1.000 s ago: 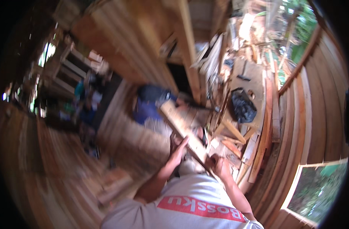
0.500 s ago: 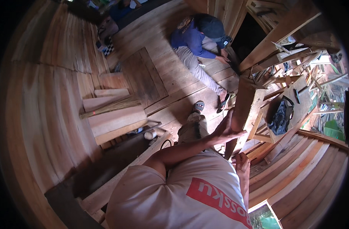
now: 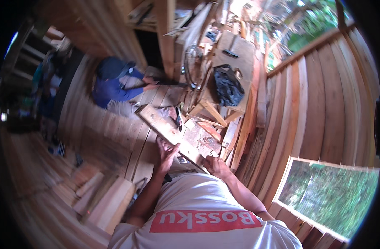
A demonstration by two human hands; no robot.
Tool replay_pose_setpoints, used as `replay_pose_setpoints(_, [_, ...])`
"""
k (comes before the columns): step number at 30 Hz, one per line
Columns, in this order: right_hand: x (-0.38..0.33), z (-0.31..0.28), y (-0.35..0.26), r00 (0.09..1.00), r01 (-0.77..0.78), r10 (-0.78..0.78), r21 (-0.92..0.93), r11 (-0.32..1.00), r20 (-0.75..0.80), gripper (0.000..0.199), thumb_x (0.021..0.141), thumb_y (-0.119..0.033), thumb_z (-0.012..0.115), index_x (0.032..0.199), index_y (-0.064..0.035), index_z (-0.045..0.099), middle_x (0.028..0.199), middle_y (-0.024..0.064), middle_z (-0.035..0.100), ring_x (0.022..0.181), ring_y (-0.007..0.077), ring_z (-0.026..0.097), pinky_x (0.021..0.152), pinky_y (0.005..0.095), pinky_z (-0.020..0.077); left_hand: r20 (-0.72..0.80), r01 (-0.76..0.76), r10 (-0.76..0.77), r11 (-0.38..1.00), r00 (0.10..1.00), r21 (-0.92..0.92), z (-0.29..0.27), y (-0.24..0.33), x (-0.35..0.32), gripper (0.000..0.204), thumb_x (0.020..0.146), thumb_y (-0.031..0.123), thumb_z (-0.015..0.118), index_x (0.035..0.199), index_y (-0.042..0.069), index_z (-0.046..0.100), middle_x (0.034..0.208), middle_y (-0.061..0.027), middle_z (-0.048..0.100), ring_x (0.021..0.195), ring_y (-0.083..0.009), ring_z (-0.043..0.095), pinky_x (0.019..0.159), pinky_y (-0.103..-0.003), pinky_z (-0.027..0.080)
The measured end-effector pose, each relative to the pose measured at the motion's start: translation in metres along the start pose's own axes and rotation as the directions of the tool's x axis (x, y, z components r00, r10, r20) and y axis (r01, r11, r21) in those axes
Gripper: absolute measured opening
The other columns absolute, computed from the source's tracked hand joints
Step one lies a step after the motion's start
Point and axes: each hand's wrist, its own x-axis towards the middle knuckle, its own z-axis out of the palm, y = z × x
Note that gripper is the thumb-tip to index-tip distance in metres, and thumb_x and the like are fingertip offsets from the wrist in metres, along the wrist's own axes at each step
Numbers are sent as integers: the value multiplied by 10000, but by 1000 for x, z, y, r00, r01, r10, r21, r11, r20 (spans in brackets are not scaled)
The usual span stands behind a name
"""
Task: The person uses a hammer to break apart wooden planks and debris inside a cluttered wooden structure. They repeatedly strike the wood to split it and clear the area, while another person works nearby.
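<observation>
I hold a long pale wooden plank [image 3: 163, 126] with both hands; it runs from my waist out toward the upper left over the plank floor. My left hand [image 3: 167, 150] grips its left edge near the middle. My right hand [image 3: 215, 165] closes on the near end. My white shirt fills the bottom of the view. A sandalled foot [image 3: 175, 116] shows just beyond the plank.
Another person in a blue top and cap [image 3: 115, 83] crouches on the floor ahead, reaching to a post. A workbench [image 3: 240, 50] with a black bag [image 3: 227, 87] stands at the right. Loose boards [image 3: 107, 199] lie at lower left. A wooden wall and window opening [image 3: 335, 195] are on the right.
The view has swung round, from the floor at the left back to the workbench side. The plank is again in both my hands in front of me.
</observation>
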Motion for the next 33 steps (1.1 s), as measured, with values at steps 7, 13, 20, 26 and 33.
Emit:
replay_pose_setpoints(7, [-21,3,14,955,-242,289,387,890,-67,378,927,-385,523,971,-21,613,862,217,645,844,395,616,752,447,472,39,21,-23,999,999,41,34,35,-3,711,802,-17,652,1377,73,242,940,34,374,816,-63,376,808,-221,374])
replay_pose_setpoints(13, [-56,45,80,866,-374,468,394,840,-175,356,912,-372,546,1020,-38,604,921,203,667,885,376,637,769,434,486,18,-70,68,983,998,168,43,48,18,615,824,3,642,1345,62,320,1043,-4,463,894,-103,436,882,-263,369])
replay_pose_setpoints(20, [-108,109,140,631,-593,765,553,585,-133,339,876,-303,541,1056,-29,626,1026,240,646,1026,378,604,880,450,475,171,-159,116,951,978,266,56,75,54,662,856,74,628,1407,84,262,1345,-118,411,1235,-230,413,1035,-434,327])
replay_pose_setpoints(26, [-155,212,171,324,-747,943,632,205,77,345,819,-260,576,1074,-44,661,1098,207,644,1066,340,606,923,406,476,278,-168,101,959,955,230,98,88,84,650,851,112,636,1407,99,299,1361,-84,410,1242,-242,408,1032,-474,304])
replay_pose_setpoints(33, [-204,230,156,144,-698,963,713,-64,229,356,790,-220,565,1080,-45,672,1096,213,644,1064,331,612,937,395,473,290,-114,52,973,955,200,144,68,120,536,847,185,637,1326,108,410,1228,-74,498,1127,-228,477,950,-413,377])
